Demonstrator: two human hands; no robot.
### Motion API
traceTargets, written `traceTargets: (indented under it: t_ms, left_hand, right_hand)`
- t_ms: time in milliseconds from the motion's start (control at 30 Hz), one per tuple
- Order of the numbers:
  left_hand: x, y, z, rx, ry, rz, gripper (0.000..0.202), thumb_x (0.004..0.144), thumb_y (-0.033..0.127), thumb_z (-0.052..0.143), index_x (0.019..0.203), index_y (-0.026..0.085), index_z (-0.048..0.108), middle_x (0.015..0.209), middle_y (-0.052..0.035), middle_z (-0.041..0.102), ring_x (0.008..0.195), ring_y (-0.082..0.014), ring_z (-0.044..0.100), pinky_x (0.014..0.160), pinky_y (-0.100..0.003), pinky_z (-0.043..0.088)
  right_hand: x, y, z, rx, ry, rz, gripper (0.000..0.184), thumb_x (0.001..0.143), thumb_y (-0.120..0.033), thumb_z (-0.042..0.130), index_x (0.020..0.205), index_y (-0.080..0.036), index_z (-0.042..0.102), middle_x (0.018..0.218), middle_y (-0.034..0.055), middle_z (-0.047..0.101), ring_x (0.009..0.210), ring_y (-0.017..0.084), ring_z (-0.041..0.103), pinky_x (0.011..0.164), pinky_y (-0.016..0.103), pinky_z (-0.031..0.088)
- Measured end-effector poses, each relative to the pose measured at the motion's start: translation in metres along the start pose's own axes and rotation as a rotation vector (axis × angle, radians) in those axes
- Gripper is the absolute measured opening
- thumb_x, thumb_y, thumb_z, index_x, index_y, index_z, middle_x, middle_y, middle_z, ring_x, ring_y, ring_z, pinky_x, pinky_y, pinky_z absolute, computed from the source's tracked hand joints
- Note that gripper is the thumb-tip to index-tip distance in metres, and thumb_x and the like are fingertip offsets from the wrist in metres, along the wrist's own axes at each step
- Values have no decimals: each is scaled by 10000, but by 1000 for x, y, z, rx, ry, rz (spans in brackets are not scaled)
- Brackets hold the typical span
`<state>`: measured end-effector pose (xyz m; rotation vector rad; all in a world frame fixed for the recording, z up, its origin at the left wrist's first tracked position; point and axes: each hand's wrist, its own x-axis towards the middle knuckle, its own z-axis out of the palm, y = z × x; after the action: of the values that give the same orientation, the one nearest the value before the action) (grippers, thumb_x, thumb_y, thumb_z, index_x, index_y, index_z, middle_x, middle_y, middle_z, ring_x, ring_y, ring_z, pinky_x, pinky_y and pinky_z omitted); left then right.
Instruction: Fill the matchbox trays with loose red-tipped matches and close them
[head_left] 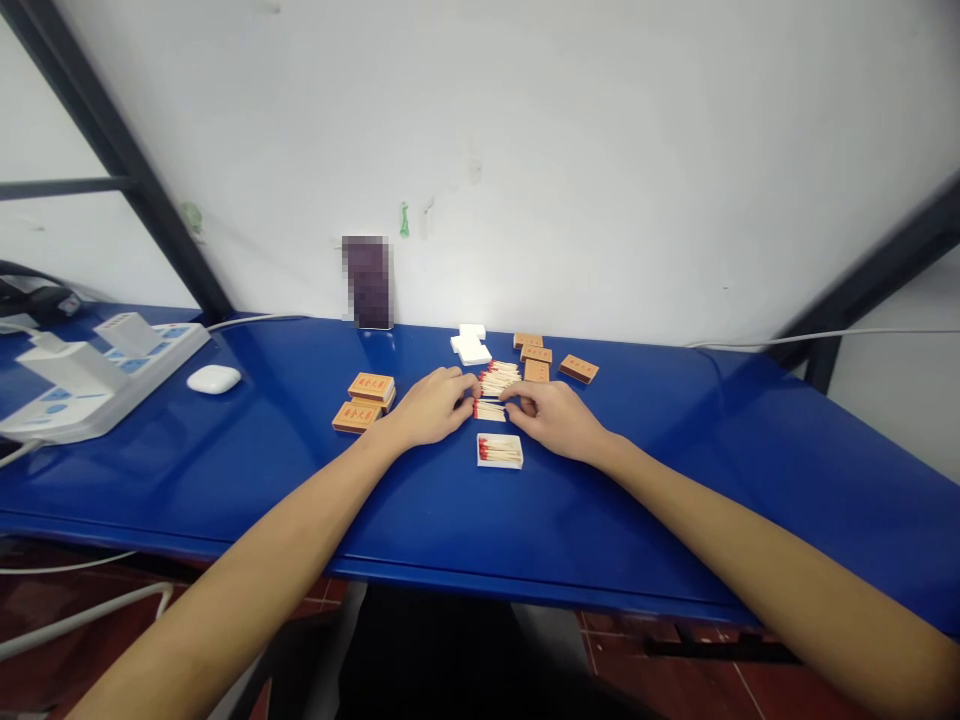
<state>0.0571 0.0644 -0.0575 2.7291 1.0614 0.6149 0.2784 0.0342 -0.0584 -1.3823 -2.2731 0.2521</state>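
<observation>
Red-headed matches lie in a small row on the blue table, between my two hands. My left hand has its fingers curled, its fingertips at the red heads. At the plain wooden ends, my right hand is closed with thumb and forefinger against the sticks. Just behind is a larger loose pile of matches. In front of my hands sits a white matchbox tray partly filled with matches, heads to the left.
Closed orange matchboxes are stacked at left. Orange matchbox sleeves and another orange matchbox lie behind my right hand. White trays are piled near the wall. Farther left are a white earbud case and a power strip.
</observation>
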Motion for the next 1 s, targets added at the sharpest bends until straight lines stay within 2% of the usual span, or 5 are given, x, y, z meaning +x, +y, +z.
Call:
traceTargets:
  t_ms: [733, 1000]
  left_hand:
    - [-2, 3, -3, 2, -15, -21, 144, 911, 215, 447, 944, 195, 586, 825, -31, 550, 833, -198, 519, 759, -324, 417]
    - [-1, 1, -3, -3, -24, -21, 159, 914, 226, 442, 966, 199, 589, 814, -29, 552, 858, -207, 523, 789, -344, 418]
  right_hand:
    - [1, 0, 1, -15, 14, 11, 183, 864, -227, 541, 935, -207, 709, 632, -17, 586, 582, 120, 477, 558, 237, 283]
    - [0, 2, 2, -8, 19, -3, 177, 881, -245, 533, 925, -214, 702, 626, -16, 585, 574, 125, 480, 566, 244, 298]
